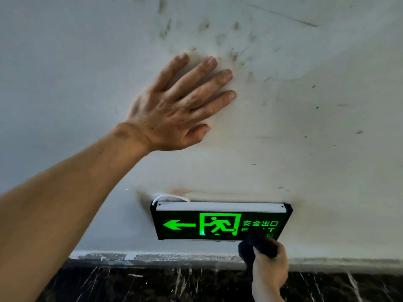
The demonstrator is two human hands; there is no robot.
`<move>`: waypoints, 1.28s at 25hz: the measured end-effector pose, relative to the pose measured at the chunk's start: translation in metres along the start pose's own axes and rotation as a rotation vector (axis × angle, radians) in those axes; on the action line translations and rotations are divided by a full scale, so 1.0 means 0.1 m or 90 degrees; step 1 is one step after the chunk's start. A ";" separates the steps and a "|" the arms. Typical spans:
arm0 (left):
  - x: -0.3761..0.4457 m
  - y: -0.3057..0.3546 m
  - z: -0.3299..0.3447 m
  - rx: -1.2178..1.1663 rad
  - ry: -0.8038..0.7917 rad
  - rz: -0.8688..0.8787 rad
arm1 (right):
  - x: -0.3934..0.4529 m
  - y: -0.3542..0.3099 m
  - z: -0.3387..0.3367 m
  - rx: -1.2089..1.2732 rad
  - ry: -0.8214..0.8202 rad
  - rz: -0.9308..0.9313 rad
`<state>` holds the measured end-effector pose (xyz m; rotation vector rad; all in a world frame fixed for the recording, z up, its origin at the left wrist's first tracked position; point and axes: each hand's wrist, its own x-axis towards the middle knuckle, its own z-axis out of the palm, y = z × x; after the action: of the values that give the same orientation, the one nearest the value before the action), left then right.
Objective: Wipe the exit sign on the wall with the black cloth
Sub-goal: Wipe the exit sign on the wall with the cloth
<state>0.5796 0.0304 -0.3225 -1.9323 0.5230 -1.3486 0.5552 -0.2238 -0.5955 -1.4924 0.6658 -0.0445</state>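
Note:
The exit sign (196,223) is a black box with a lit green arrow, running figure and lettering, mounted low on the white wall. My right hand (270,269) grips the black cloth (257,243) and presses it against the sign's lower right corner, covering part of the word EXIT. My left hand (176,107) lies flat on the wall above and left of the sign, fingers spread, holding nothing.
The white wall (327,127) is smudged with brown marks above the sign. A thin white cable (168,196) loops out at the sign's top left. Below runs a dark marble skirting (152,284) with a chipped paint edge.

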 end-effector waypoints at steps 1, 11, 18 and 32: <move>0.00 0.00 0.00 0.000 0.000 0.000 | 0.07 -0.03 -0.03 0.032 0.008 0.040; 0.00 -0.01 -0.03 -0.009 -0.029 0.007 | 0.24 -0.34 -0.11 0.286 -0.045 0.270; 0.00 -0.01 -0.04 0.000 -0.034 0.002 | 0.11 -0.61 -0.18 0.333 -0.124 0.248; 0.07 -0.01 -0.31 -0.102 -0.170 -0.034 | -0.45 -1.12 -0.54 0.332 -0.375 0.054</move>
<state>0.5530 0.0164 -0.3116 -2.2290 0.4617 -1.0833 0.5363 -0.2662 -0.4718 -0.9020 0.2093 0.2606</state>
